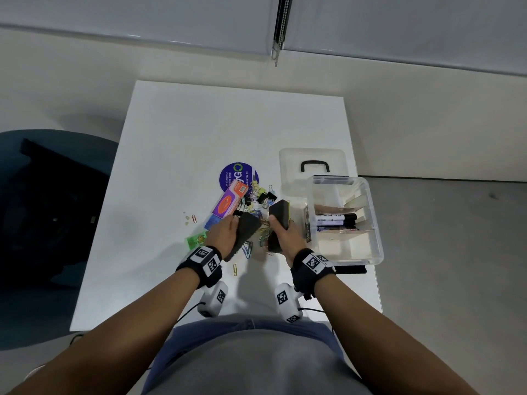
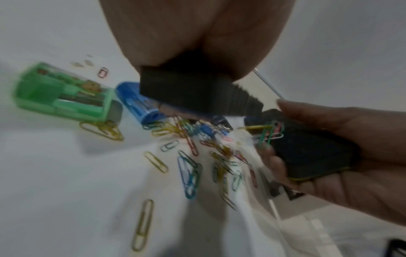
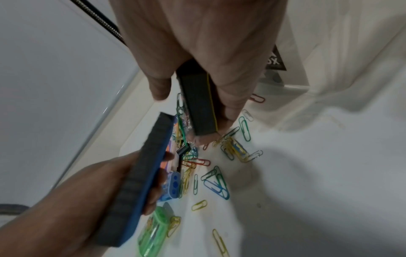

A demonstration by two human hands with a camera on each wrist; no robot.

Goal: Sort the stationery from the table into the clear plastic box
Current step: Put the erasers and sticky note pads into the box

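Two whiteboard erasers in hand: my left hand [image 1: 225, 233] grips the blue-backed eraser [image 3: 140, 175], my right hand [image 1: 286, 238] the yellow-edged eraser [image 3: 201, 106], both lifted over the paper clips [image 2: 193, 153] beside the clear plastic box [image 1: 373, 246]. They look light, foam-soft; best held across the long edges. Three markers [image 1: 336, 220] already boxed; two sharpeners, green sharpener [image 2: 63, 92] and blue sharpener [image 2: 138, 102]; clips too many to count

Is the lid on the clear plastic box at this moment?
No, the lid with the black handle lies on the table behind the clear plastic box, which stands open with markers inside.
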